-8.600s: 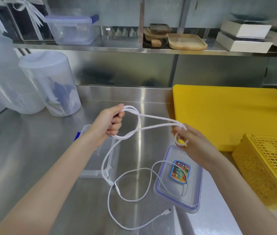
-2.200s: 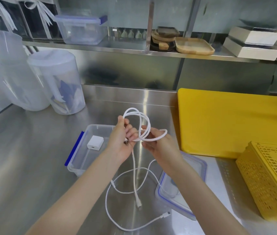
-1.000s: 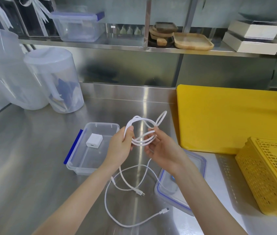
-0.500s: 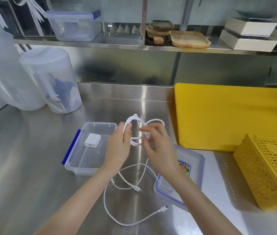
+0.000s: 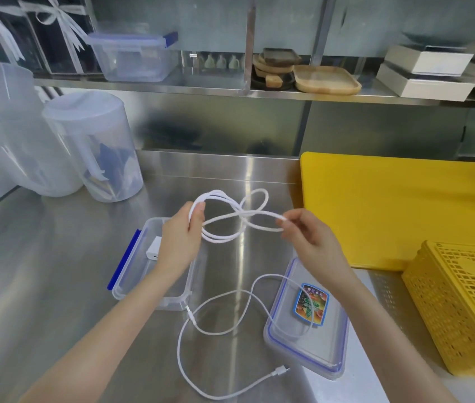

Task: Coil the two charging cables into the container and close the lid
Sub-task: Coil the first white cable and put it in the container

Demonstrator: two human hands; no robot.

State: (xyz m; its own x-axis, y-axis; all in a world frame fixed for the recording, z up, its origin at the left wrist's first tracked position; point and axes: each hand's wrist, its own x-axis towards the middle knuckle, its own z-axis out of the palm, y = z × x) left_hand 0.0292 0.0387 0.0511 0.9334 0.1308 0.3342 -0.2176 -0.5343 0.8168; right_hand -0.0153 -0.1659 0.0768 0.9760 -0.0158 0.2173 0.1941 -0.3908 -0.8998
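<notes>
Both hands are up over the steel bench [image 5: 56, 286] with one white cable [image 5: 230, 219] looped between them: left hand [image 5: 182, 239] grips the coil, right hand [image 5: 307, 239] pinches what looks like the plug end. The second cable [image 5: 216, 333] lies loose on the bench, partly draped over the lid [image 5: 306, 353]. The open container [image 5: 131, 274] sits under the left wrist with a white charger block [image 5: 153, 251] inside.

Two bare forearms and hands
The left hand [image 5: 179, 242] and right hand [image 5: 312, 242] wear no gloves, rings, watch or sleeves; short, unpainted nails show on the fingers
</notes>
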